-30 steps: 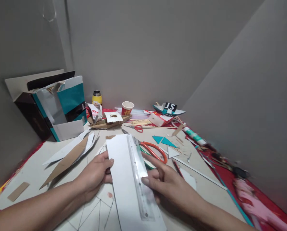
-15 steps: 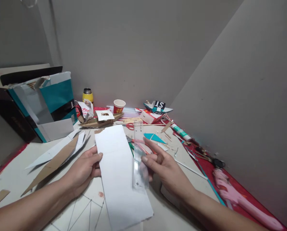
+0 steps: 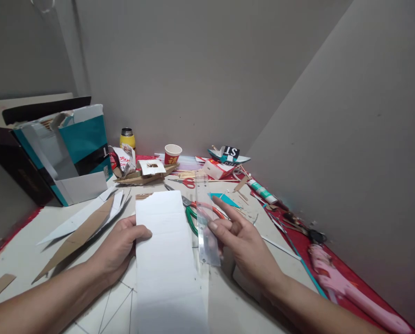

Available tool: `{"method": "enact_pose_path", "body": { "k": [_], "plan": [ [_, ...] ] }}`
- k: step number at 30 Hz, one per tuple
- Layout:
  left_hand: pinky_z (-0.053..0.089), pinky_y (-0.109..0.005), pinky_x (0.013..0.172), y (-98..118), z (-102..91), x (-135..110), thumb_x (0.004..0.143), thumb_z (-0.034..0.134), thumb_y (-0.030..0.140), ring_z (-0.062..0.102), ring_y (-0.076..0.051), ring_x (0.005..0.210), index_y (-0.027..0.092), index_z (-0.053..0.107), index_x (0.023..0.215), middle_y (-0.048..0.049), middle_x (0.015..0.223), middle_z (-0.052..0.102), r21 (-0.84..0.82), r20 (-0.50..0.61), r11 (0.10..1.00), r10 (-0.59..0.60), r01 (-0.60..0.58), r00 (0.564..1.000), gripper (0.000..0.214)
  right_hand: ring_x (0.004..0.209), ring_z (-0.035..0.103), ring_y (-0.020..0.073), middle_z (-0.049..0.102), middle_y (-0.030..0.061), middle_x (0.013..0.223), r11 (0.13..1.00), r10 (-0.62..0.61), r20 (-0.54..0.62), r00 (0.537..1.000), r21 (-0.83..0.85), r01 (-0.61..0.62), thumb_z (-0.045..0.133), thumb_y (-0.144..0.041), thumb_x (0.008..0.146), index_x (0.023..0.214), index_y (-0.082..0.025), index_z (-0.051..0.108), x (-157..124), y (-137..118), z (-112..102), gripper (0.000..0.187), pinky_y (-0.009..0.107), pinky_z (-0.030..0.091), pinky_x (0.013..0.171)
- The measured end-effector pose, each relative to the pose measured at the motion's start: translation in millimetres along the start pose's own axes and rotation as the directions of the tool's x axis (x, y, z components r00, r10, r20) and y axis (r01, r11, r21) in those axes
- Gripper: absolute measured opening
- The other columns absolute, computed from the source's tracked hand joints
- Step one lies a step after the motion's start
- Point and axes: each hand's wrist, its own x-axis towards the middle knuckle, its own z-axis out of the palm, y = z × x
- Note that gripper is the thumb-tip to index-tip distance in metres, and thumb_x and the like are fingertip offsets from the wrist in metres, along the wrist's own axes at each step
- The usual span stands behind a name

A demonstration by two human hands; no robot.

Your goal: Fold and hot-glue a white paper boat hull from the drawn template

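My left hand (image 3: 122,248) grips the left edge of a white piece of cardboard (image 3: 165,264), thumb on top and fingers beneath. The cardboard's top left corner is torn, baring brown corrugation. In my right hand (image 3: 237,236) is a clear plastic ruler (image 3: 204,204), pinched between thumb and fingers with the index finger stretched out. The ruler stands just right of the cardboard, apart from it. Behind the ruler lie scissors with green and orange handles (image 3: 192,221), partly hidden. A smaller pair of red-handled scissors (image 3: 188,183) rests farther back.
At left stand a teal and white box (image 3: 85,139) and folded cardboard strips (image 3: 78,236). Along the back are a yellow bottle (image 3: 127,138), a paper cup (image 3: 173,154) and a cardboard boat shape (image 3: 141,177). A glue tube (image 3: 263,191) and pink glue gun (image 3: 335,273) lie right.
The cardboard has turned straighter and shifted lower, away from the ruler. The ruler has moved slightly right, showing more of the green-handled scissors.
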Motion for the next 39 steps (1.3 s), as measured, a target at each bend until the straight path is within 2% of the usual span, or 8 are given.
{"method": "enact_pose_path", "body": {
  "k": [7, 11, 21, 23, 27, 31, 35, 39],
  "plan": [
    [0.051, -0.028, 0.062, 0.0, 0.7, 2.6, 0.065, 0.058, 0.003, 0.070, -0.022, 0.072, 0.011, 0.066, 0.102, -0.0075, 0.084, 0.076, 0.007, 0.007, 0.999, 0.038, -0.038, 0.999, 0.039, 0.054, 0.046, 0.0092, 0.059, -0.0030, 0.075, 0.998, -0.007, 0.006, 1.000, 0.069, 0.006, 0.070, -0.041, 0.081, 0.147, -0.023, 0.029, 4.2, 5.0, 1.0, 0.080, 0.021, 0.040, 0.048],
    [0.051, -0.028, 0.061, 4.3, 1.7, 3.8, 0.066, 0.060, 0.003, 0.071, -0.022, 0.073, 0.012, 0.065, 0.098, -0.0060, 0.083, 0.076, -0.004, -0.065, 0.987, 0.158, -0.158, 0.985, 0.034, 0.057, 0.046, 0.0092, 0.060, -0.0002, 0.083, 0.999, -0.031, 0.029, 0.999, 0.031, 0.030, 0.072, -0.041, 0.078, 0.142, -0.023, 0.038, 7.5, 8.3, -1.5, 0.075, 0.020, 0.040, 0.047],
    [0.058, -0.034, 0.076, 41.0, 11.2, -10.3, 0.079, 0.068, 0.012, 0.073, -0.020, 0.078, 0.015, 0.063, 0.108, -0.0054, 0.094, 0.077, 0.007, -0.162, 0.870, 0.487, -0.493, 0.858, 0.029, 0.058, 0.048, 0.0108, 0.058, -0.0013, 0.081, 0.996, -0.081, -0.006, 0.997, -0.031, 0.081, 0.070, -0.036, 0.080, 0.138, -0.031, 0.046, 5.5, 8.8, -2.6, 0.062, 0.021, 0.046, 0.046],
    [0.058, -0.035, 0.075, 36.7, 14.1, -13.8, 0.081, 0.066, 0.014, 0.073, -0.021, 0.078, 0.016, 0.063, 0.110, -0.0056, 0.093, 0.077, -0.004, -0.138, 0.887, 0.457, -0.462, 0.878, 0.029, 0.057, 0.049, 0.0113, 0.061, 0.0001, 0.083, 0.996, -0.082, -0.014, 0.997, -0.035, 0.081, 0.070, -0.036, 0.080, 0.138, -0.030, 0.046, 5.1, 7.9, -2.1, 0.064, 0.022, 0.047, 0.046],
    [0.057, -0.034, 0.072, 9.6, 17.4, -16.3, 0.081, 0.062, 0.015, 0.072, -0.022, 0.080, 0.015, 0.061, 0.111, -0.0092, 0.099, 0.075, 0.024, -0.070, 0.970, 0.242, -0.241, 0.968, 0.030, 0.062, 0.053, 0.0128, 0.064, 0.0034, 0.092, 0.996, -0.081, -0.054, 0.995, -0.033, 0.079, 0.071, -0.038, 0.079, 0.137, -0.029, 0.047, 5.4, 7.6, -1.3, 0.064, 0.022, 0.049, 0.046],
    [0.054, -0.030, 0.063, -12.3, 13.2, -11.7, 0.077, 0.054, 0.008, 0.070, -0.020, 0.071, 0.011, 0.062, 0.109, -0.0096, 0.090, 0.074, 0.275, 0.064, 0.958, 0.064, -0.079, 0.996, 0.033, 0.064, 0.053, 0.0130, 0.063, 0.0031, 0.094, 0.995, -0.088, -0.087, 0.992, -0.045, 0.085, 0.071, -0.042, 0.079, 0.138, -0.031, 0.046, 5.7, 8.1, 0.0, 0.065, 0.020, 0.050, 0.045],
    [0.048, -0.030, 0.055, -11.4, 4.5, -6.4, 0.078, 0.052, 0.013, 0.062, -0.018, 0.059, 0.011, 0.064, 0.113, -0.0057, 0.078, 0.069, 0.507, 0.049, 0.852, 0.120, -0.129, 0.992, 0.037, 0.064, 0.054, 0.0128, 0.062, 0.0019, 0.092, 0.993, -0.111, -0.067, 0.992, -0.042, 0.109, 0.070, -0.043, 0.080, 0.140, -0.033, 0.044, 2.7, 6.3, 3.2, 0.066, 0.020, 0.049, 0.045],
    [0.044, -0.034, 0.071, -2.3, -0.2, -8.2, 0.075, 0.061, 0.018, 0.058, -0.022, 0.079, 0.013, 0.061, 0.123, -0.0083, 0.093, 0.065, 0.665, -0.038, 0.716, 0.319, -0.214, 0.947, 0.048, 0.064, 0.056, 0.0124, 0.063, 0.0016, 0.095, 0.984, -0.175, -0.028, 0.984, -0.040, 0.174, 0.064, -0.042, 0.086, 0.145, -0.039, 0.033, -2.1, 7.4, 3.2, 0.066, 0.020, 0.049, 0.047]
  ]
}}
